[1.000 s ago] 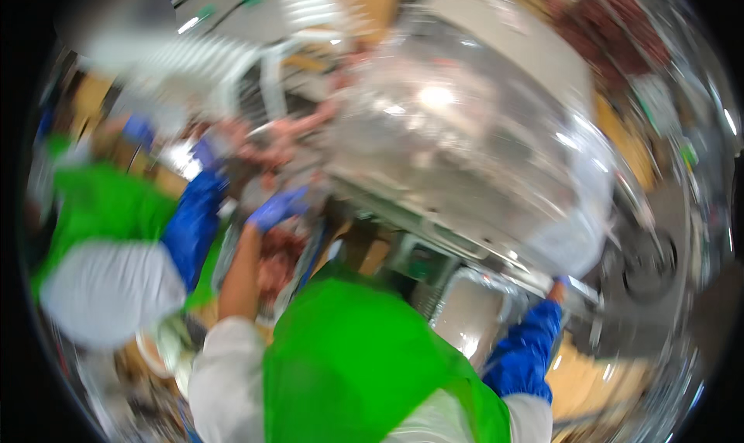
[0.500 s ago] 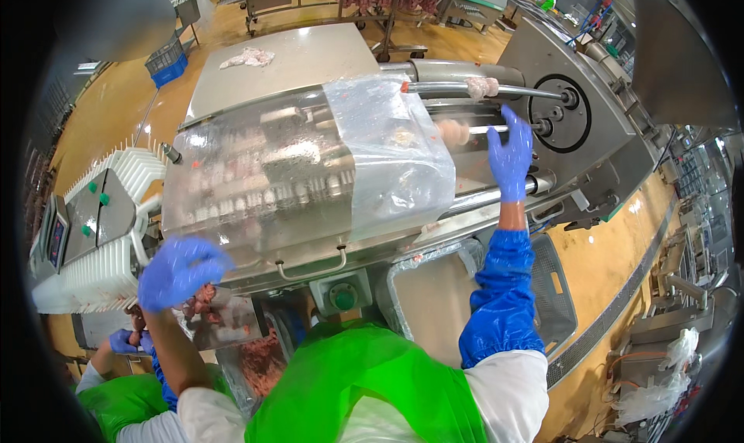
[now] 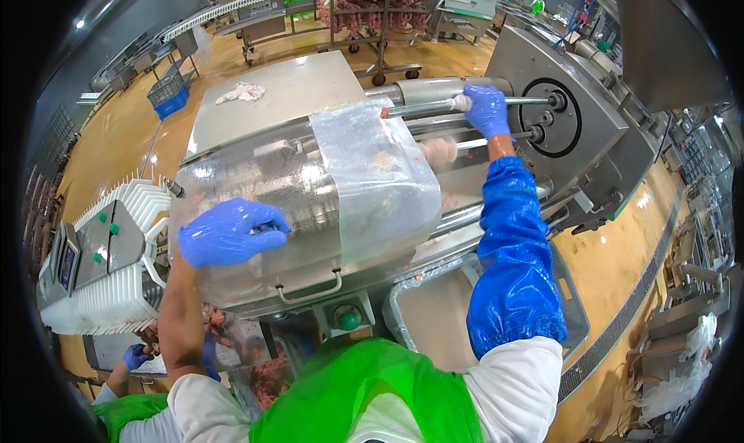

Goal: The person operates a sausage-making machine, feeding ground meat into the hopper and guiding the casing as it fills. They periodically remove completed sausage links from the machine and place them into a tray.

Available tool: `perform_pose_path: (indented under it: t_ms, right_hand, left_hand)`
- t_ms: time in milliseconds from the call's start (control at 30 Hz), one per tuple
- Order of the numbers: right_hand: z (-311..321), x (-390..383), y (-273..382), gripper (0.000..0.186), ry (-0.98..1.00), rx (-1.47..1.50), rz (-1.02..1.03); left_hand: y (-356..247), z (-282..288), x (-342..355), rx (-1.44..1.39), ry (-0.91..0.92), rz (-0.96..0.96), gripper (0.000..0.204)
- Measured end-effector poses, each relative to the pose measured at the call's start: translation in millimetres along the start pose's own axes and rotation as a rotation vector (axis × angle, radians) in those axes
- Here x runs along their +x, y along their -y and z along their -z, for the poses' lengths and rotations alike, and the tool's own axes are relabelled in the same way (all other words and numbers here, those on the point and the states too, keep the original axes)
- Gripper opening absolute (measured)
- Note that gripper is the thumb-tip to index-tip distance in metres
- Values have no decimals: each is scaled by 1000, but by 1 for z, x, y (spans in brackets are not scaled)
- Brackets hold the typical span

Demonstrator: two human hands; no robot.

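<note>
My right hand [image 3: 487, 111], in a blue glove, closes around the upper metal stuffing tube [image 3: 531, 100]. A pale bunched sausage casing [image 3: 460, 103] on that tube pokes out at the left of my fingers. Below it, a second tube [image 3: 479, 143] carries a beige casing [image 3: 439, 153]. My left hand [image 3: 231, 232], gloved in blue, hovers at or rests on the wet see-through cover [image 3: 256, 179] of the sausage machine; I cannot tell which. Its fingers curve with the thumb apart, and nothing shows in it. A milky plastic sheet [image 3: 380, 183] drapes over the cover's right end.
White hooks [image 3: 101, 307] line a conveyor at the left. A lined grey tub [image 3: 430, 319] stands before me. Meat [image 3: 271, 377] lies in a container at lower left, by a co-worker's gloved hand [image 3: 137, 356]. A handle [image 3: 310, 289] juts from the cover's front. Casing scraps [image 3: 242, 93] lie on the steel top.
My right hand has gone from open beside the lower tube up to the upper tube and closed there. My left hand has moved right, over the cover. The view has shifted slightly.
</note>
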State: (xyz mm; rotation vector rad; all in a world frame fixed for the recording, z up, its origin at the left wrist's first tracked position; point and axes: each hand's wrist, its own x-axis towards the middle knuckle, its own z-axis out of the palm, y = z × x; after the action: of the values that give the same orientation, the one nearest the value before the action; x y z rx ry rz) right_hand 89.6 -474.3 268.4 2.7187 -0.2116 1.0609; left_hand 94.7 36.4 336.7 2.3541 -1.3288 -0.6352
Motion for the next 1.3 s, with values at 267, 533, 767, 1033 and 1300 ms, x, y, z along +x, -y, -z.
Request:
perform_pose_path:
  t_ms: [267, 533, 767, 1033, 1300]
  right_hand:
    - [4, 0, 101, 33, -46, 274, 76]
    - [-15, 0, 21, 23, 93, 11, 146]
    - [-2, 2, 52, 19, 156, -67, 3]
    - [9, 9, 4, 15, 393, -39, -221]
    - [-8, 0, 70, 21, -52, 18, 83]
  left_hand:
    - [4, 2, 5, 52, 11, -107, 30]
    - [2, 14, 45, 148, 44, -140, 28]
    - [-32, 35, 73, 308, 153, -156, 32]
    - [-53, 44, 101, 379, 4, -288, 29]
    - [-75, 37, 134, 368, -52, -323, 28]
